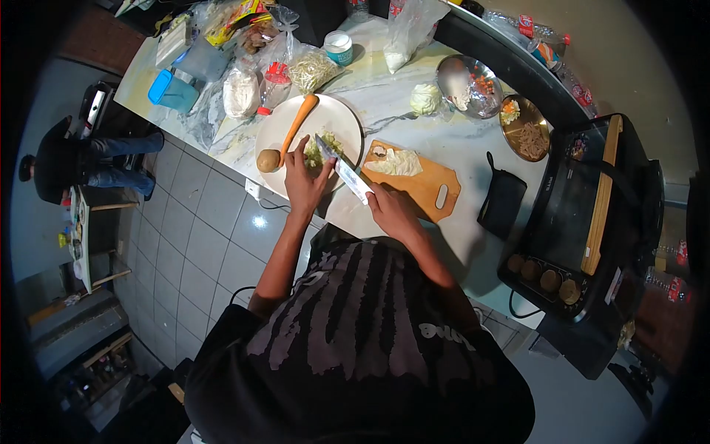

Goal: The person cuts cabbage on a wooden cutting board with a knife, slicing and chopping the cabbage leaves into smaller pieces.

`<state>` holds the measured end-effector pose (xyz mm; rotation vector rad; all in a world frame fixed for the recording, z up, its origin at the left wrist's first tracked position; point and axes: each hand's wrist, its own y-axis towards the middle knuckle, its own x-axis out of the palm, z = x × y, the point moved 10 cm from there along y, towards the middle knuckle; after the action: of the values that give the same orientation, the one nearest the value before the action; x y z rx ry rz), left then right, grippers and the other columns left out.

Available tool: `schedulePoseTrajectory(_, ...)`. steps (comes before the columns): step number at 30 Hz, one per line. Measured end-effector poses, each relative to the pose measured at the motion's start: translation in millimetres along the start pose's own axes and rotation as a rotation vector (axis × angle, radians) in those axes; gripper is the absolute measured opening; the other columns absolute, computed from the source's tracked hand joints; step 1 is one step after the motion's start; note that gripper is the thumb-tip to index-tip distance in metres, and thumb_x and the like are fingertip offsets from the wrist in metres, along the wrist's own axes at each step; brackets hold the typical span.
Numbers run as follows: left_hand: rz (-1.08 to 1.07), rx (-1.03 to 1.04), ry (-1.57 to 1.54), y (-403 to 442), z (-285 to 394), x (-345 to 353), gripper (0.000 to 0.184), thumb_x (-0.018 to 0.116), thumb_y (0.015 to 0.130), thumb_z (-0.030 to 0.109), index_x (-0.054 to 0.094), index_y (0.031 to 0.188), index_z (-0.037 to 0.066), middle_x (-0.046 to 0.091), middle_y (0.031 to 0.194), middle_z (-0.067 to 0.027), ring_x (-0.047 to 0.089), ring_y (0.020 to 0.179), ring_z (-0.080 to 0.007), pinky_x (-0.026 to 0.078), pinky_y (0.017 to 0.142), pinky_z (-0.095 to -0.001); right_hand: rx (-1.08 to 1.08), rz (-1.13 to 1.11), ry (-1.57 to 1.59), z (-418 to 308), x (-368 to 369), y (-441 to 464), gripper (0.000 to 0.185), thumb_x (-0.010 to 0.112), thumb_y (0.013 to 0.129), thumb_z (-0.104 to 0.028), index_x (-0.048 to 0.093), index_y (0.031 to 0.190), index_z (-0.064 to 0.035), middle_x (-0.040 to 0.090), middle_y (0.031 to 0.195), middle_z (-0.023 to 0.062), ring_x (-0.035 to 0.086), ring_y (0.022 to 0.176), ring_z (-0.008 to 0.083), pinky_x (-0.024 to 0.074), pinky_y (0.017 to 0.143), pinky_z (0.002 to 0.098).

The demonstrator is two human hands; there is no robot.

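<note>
A large white plate (pixel 347 118) bears a carrot (pixel 299 122), a round brown potato (pixel 268 160) and a heap of chopped green pieces (pixel 313 154). My right hand (pixel 390 211) is closed around the handle end of a knife (pixel 350 177), whose blade reaches over the plate to the chopped pieces. My left hand (pixel 305 177) rests over the plate beside the blade, thumb and fingers apart near the green pieces. Right of the plate lies a wooden cutting board (pixel 425 194) with pale cabbage leaves (pixel 397 162) on it.
Bags, a blue container (pixel 172 92) and a tub (pixel 338 47) stand behind the plate. Two metal bowls (pixel 469 86) (pixel 526 127), a black pouch (pixel 503 195) and a black oven (pixel 566 214) are to the right. Another person (pixel 63 160) stands far left.
</note>
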<state>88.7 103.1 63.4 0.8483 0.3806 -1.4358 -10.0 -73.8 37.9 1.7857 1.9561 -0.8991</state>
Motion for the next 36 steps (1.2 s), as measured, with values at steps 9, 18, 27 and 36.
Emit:
schedulePoseTrajectory(9,0.032,-0.110,-0.087,20.8,-23.3,-1.6,0.050,0.067,0.095,0.022,0.052,0.142,0.012,0.051,0.102,-0.0140,0.056,0.088,-0.0275,0.051,0.078,-0.0403,-0.037,0.029,-0.028,1.6,-1.6,-5.1,0.025,0.049,0.103,-0.025,0.059,0.104,-0.0016,0.068,0.085,0.0235,0.065,0.079,0.0438,0.0473,0.069,0.0537)
schedulePoseTrajectory(18,0.065,-0.073,-0.019,26.6,-23.1,-0.9,0.050,0.070,0.093,0.030,0.056,0.138,0.010,0.054,0.105,-0.0165,0.060,0.093,-0.0300,0.051,0.080,-0.0422,-0.022,-0.004,-0.012,3.7,-0.2,-3.1,0.026,0.048,0.103,-0.025,0.058,0.101,-0.0012,0.067,0.082,0.0240,0.065,0.076,0.0444,0.0469,0.068,0.0541)
schedulePoseTrajectory(27,-0.038,0.133,0.086,20.9,-2.4,5.3,0.040,0.063,0.097,0.016,0.057,0.136,0.010,0.057,0.103,-0.0159,0.059,0.089,-0.0293,0.049,0.080,-0.0416,0.001,-0.010,0.010,5.1,-1.0,0.3,0.026,0.048,0.103,-0.025,0.058,0.102,-0.0010,0.068,0.083,0.0243,0.065,0.079,0.0445,0.0468,0.069,0.0545)
schedulePoseTrajectory(36,-0.078,0.186,-0.196,14.0,37.9,14.0,0.045,0.057,0.088,-0.006,0.065,0.130,0.009,0.054,0.089,-0.0109,0.057,0.081,-0.0278,0.048,0.075,-0.0373,0.048,0.332,0.220,28.8,-48.4,-34.2,0.028,0.056,0.102,-0.025,0.059,0.119,-0.0022,0.068,0.086,0.0211,0.067,0.079,0.0399,0.0506,0.070,0.0468)
